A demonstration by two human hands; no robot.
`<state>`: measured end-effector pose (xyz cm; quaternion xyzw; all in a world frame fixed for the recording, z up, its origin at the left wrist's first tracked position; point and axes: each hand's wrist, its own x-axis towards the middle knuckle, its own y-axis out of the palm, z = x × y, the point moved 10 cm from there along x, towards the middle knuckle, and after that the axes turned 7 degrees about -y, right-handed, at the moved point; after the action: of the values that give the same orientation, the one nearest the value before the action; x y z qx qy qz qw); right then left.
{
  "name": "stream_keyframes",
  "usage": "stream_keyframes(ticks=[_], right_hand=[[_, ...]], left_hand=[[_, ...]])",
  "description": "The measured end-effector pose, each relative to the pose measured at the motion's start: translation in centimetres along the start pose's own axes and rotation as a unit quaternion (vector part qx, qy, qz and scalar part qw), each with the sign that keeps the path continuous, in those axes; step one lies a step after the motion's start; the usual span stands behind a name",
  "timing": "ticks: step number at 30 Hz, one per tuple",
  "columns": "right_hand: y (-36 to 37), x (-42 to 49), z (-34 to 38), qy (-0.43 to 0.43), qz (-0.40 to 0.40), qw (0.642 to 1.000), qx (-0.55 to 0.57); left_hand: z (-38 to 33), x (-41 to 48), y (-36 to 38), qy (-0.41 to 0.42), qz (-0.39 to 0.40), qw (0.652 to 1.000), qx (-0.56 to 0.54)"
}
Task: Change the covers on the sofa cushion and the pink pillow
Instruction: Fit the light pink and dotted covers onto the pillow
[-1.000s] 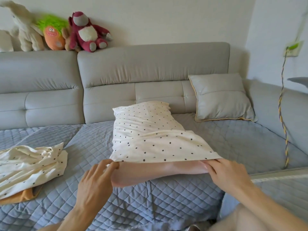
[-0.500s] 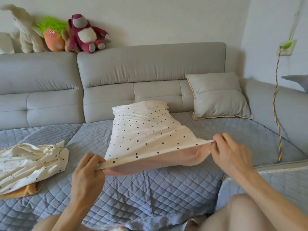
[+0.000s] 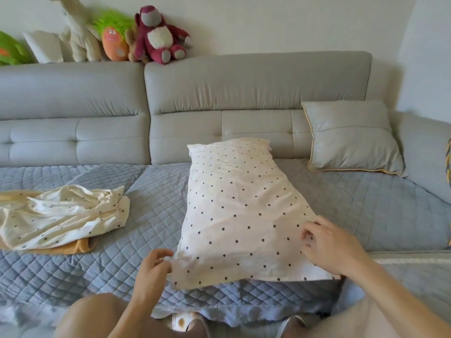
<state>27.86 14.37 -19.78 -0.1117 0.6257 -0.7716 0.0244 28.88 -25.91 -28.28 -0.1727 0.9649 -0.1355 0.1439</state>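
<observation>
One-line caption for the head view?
Both hands, left and right, pinch the polka-dot cover at its near edge on the quilted sofa.

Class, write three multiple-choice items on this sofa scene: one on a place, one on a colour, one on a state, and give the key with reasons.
1. Where does the grey cushion stand?
A. against the sofa's right corner
B. on the floor
C. on the crumpled cover

2. What colour are the dots on the pillow cover?
A. red
B. dark
C. green

3. How much of the pink pillow shows?
A. half
B. all
C. none

Key: 1 A, it leans on the sofa backrest at the right. 2 B, dark dots on white cloth. 3 C, the cover reaches its near end, where the left hand and right hand touch it.
</observation>
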Motion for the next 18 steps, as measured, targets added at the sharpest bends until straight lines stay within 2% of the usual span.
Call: stream_keyframes(ticks=[2, 3, 6, 8, 10, 12, 14, 16, 17, 18], right_hand=[[-2.1, 1.7, -0.4, 0.031, -0.124, 0.987, 0.100], [-2.1, 2.6, -1.0, 0.066, -0.143, 0.980, 0.125], [0.5, 4.7, -0.5, 0.133, -0.065, 0.985, 0.092], [1.0, 5.4, 3.1, 0.077, -0.073, 0.993, 0.050], [1.1, 5.3, 9.4, -0.050, -0.090, 0.995, 0.008], [0.9, 5.1, 14.3, -0.145, -0.130, 0.980, -0.040], [-0.9, 6.5, 14.6, -0.150, -0.199, 0.967, -0.061], [-2.5, 8.1, 12.1, -0.113, -0.210, 0.970, -0.049], [-2.5, 8.4, 11.1, -0.111, -0.192, 0.974, -0.054], [-1.3, 8.3, 10.7, -0.129, -0.162, 0.975, -0.078]], left_hand=[[1.7, 1.4, 0.5, -0.078, -0.006, 0.994, -0.077], [2.1, 1.7, 1.5, -0.101, 0.016, 0.992, -0.072], [2.5, 1.0, 5.6, -0.139, 0.095, 0.984, -0.062], [0.3, 0.6, 6.6, -0.098, 0.079, 0.990, -0.066], [-4.9, 0.9, 6.8, -0.020, 0.056, 0.996, -0.067], [-12.1, 0.7, 6.0, 0.052, 0.039, 0.996, -0.061], [-16.4, -0.6, 3.6, 0.121, 0.009, 0.990, -0.070], [-14.0, -2.1, 2.1, 0.138, -0.029, 0.988, -0.062], [-10.2, -2.9, 2.7, 0.112, -0.026, 0.993, -0.025], [-5.1, -3.4, 3.7, 0.042, -0.006, 0.998, 0.036]])
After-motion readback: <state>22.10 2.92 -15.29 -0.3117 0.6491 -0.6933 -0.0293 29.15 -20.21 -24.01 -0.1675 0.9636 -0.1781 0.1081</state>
